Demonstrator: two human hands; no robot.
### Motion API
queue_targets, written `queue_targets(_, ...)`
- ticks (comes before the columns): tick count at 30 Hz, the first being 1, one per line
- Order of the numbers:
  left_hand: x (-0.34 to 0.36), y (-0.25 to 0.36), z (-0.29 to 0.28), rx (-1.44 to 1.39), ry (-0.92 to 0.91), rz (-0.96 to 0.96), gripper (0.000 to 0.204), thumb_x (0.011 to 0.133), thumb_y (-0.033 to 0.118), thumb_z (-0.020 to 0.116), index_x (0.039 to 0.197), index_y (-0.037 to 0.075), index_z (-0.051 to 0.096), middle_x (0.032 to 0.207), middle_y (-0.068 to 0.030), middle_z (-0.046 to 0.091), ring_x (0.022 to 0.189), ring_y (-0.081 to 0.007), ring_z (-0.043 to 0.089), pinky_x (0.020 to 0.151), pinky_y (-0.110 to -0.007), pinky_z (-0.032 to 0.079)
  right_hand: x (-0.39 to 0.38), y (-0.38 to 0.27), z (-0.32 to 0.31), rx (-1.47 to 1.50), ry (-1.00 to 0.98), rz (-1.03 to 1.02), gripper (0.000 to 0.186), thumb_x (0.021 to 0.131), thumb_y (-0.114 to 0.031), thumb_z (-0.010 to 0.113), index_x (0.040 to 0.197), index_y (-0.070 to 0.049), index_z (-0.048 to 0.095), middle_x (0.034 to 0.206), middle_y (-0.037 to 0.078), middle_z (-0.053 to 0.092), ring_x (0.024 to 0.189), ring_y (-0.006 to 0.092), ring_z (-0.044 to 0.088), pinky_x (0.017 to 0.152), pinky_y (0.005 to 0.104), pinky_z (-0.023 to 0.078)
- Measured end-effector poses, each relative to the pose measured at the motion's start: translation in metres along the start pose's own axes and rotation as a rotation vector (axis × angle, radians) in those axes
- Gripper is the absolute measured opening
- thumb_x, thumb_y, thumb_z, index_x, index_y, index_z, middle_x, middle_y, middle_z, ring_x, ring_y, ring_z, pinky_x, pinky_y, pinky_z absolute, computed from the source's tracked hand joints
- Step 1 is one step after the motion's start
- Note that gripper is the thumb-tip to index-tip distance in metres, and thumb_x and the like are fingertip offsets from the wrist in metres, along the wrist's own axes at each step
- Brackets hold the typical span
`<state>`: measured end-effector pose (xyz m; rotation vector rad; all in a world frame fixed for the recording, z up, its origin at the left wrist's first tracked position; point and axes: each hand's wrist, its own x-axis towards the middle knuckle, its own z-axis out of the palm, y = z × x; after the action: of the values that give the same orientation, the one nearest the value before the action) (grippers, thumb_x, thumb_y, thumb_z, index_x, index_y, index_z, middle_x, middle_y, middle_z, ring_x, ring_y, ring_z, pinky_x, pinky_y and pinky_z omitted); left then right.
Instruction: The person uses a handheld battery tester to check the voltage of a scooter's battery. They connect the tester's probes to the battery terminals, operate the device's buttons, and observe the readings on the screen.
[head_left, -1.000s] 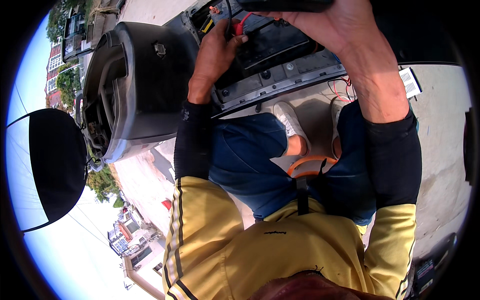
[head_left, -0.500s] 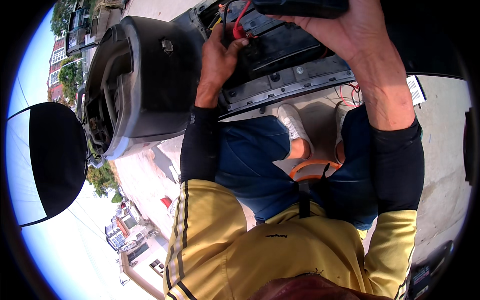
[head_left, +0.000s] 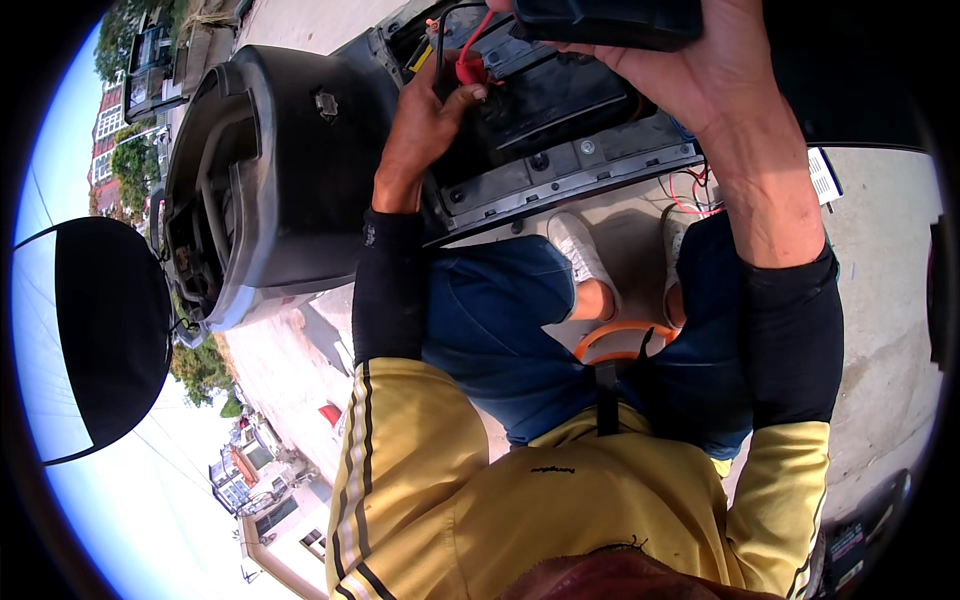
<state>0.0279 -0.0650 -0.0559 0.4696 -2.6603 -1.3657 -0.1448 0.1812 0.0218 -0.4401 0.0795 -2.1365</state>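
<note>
My left hand (head_left: 423,120) is closed on a red clip (head_left: 470,71) with a red lead, beside a black cable (head_left: 441,38) in the open compartment of a black scooter. My right hand (head_left: 716,86) grips a black handheld device (head_left: 607,22) at the top edge of the view; its face is hidden. Below both hands lie the dark battery casing (head_left: 545,106) and a metal rail (head_left: 553,176) with bolts. An orange-tipped terminal (head_left: 432,24) shows near the yellow part left of the cables.
The scooter's front panel (head_left: 300,180) stands at the left, near a round mirror (head_left: 112,335). A white box (head_left: 824,176) with red and black leads is on the pavement at the right. An orange hose or cord (head_left: 600,338) lies between my legs. Buildings and trees are in the distance.
The device in my right hand has moved slightly right and down compared with a second ago. My left hand stays on the red clip, with only slight shifts.
</note>
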Motion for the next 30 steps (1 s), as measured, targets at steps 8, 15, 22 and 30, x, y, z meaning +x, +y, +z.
queue_targets(8,-0.007,0.005,0.005,-0.066,0.041,-0.063,0.039,0.098,0.007,0.07,0.134,-0.003,0.059,0.107,-0.0084,0.074,0.1,-0.0139,0.068,0.087,-0.03,0.055,0.012,0.007,-0.018,-0.095,0.074,-0.017,0.034,0.097,-0.027,0.07,0.117,0.0,0.064,0.099,0.013,0.071,0.087,0.0236,0.072,0.081,0.0404,0.061)
queue_targets(15,-0.029,0.016,-0.012,-0.006,0.131,-0.143,0.039,0.106,0.021,0.062,0.135,-0.004,0.055,0.102,-0.0118,0.071,0.094,-0.0147,0.066,0.08,-0.029,0.055,0.007,0.005,-0.005,-0.096,0.111,0.002,0.036,0.097,-0.027,0.07,0.118,0.0,0.064,0.1,0.014,0.071,0.089,0.0255,0.072,0.084,0.0419,0.061)
queue_targets(22,-0.053,0.057,0.01,-0.641,0.079,-0.247,0.035,0.1,0.025,0.051,0.125,0.001,0.052,0.093,-0.0126,0.064,0.083,-0.0183,0.059,0.074,-0.032,0.055,0.006,0.004,0.005,-0.169,0.226,0.011,0.041,0.096,-0.032,0.071,0.119,0.001,0.064,0.101,0.017,0.072,0.091,0.0294,0.072,0.083,0.0425,0.059)
queue_targets(30,-0.042,0.068,0.065,-0.664,-0.228,-0.283,0.035,0.101,0.005,0.057,0.135,0.001,0.049,0.12,-0.013,0.062,0.112,-0.0222,0.065,0.094,-0.033,0.054,0.004,0.003,0.002,-0.175,0.196,0.059,0.046,0.096,-0.036,0.069,0.121,0.003,0.063,0.105,0.022,0.072,0.095,0.0337,0.072,0.085,0.0441,0.058)
